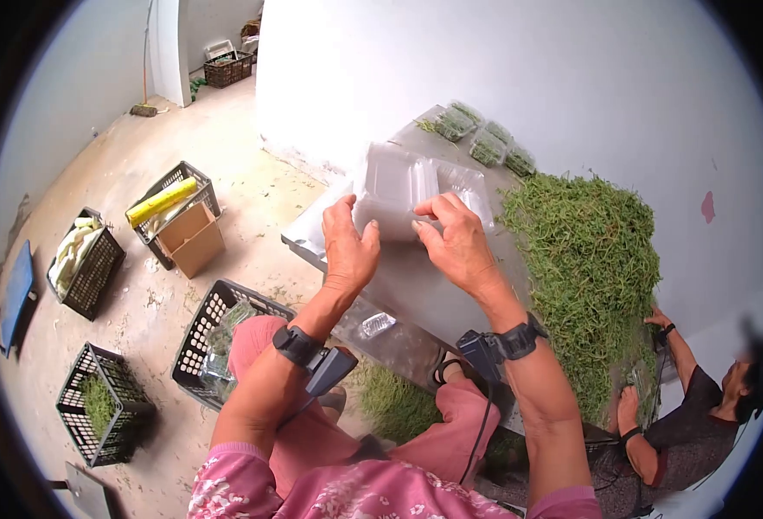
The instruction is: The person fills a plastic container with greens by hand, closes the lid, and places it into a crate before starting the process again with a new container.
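Note:
A stack of clear plastic containers stands on the grey table in front of me. My left hand is at the stack's left front edge, its thumb apart from its fingers. On the stack's right side, the thumb and index finger of my right hand pinch at the edge of a clear container. More clear plastic lies just behind my right hand. Farther back sit several filled containers of green stems.
A big heap of green stems covers the table's right side; a co-worker reaches toward it. Black crates stand on the floor at left, one beside a cardboard box. More greens lie below the table.

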Demonstrator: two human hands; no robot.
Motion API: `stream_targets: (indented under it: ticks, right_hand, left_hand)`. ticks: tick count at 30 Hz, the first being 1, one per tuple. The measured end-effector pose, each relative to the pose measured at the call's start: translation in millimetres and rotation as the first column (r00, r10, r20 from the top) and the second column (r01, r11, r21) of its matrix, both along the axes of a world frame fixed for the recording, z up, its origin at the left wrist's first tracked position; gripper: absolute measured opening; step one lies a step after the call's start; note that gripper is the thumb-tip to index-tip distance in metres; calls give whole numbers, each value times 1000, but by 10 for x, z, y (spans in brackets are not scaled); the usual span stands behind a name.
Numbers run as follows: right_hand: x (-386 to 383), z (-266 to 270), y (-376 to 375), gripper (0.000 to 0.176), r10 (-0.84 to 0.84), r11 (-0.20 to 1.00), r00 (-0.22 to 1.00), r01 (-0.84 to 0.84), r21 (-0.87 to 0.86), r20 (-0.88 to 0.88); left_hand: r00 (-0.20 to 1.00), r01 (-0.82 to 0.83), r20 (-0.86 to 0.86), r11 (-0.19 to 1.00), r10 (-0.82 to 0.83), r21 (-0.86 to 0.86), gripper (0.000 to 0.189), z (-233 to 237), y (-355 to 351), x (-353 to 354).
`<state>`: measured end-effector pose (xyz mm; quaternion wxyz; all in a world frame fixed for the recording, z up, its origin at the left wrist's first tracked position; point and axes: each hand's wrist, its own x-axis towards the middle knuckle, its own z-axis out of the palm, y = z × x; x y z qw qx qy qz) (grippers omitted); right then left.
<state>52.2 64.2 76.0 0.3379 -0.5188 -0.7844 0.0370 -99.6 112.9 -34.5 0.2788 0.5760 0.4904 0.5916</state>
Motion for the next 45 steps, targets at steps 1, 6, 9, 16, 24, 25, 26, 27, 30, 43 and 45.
stream_targets:
  ticks: [1,6,9,16,24,25,26,27,30,43,45]
  right_hand:
    - [-30,-57,86,22,-31,999,998,32,-22,46]
    - [-222,-247,361,25,-34,999,999,34,-4,39]
    - [-310,-289,433,25,-43,999,997,44,-19,71]
    - [-392,-312,568,13,-2,1000,1000,2,-21,-26]
    - [-490,-262,606,11,4,1000,989,-3,-6,146]
    - [-487,-274,620,11,12,1000,987,-11,-5,157]
    - [-476,-284,631,11,17,1000,986,-16,-2,168]
    - [-472,-292,636,11,18,1000,984,-19,3,179]
    - [-482,-300,627,12,22,998,976,-33,45,218]
    - [-384,-433,706,20,-121,975,939,51,218,321]
    - [-329,-443,718,24,-166,965,937,90,245,309]
  left_hand:
    - [1000,10,21,1000,-10,-25,52,6,-6,-1]
    - [998,42,56,998,-40,-40,52,1,-16,-26]
    - [996,45,78,998,-41,-43,51,30,-35,-20]
    - [999,22,29,1000,-21,-10,57,112,-102,-22]
    - [999,29,45,999,-28,-25,65,104,-154,39]
    - [998,38,50,999,-37,-33,65,113,-156,43]
    - [998,40,51,998,-38,-43,65,118,-159,46]
    - [998,45,51,998,-42,-51,65,120,-165,49]
    - [998,48,46,997,-45,-65,66,129,-152,52]
    - [995,-78,-55,994,82,71,65,129,-136,167]
    - [984,-118,-108,974,141,195,65,113,-95,210]
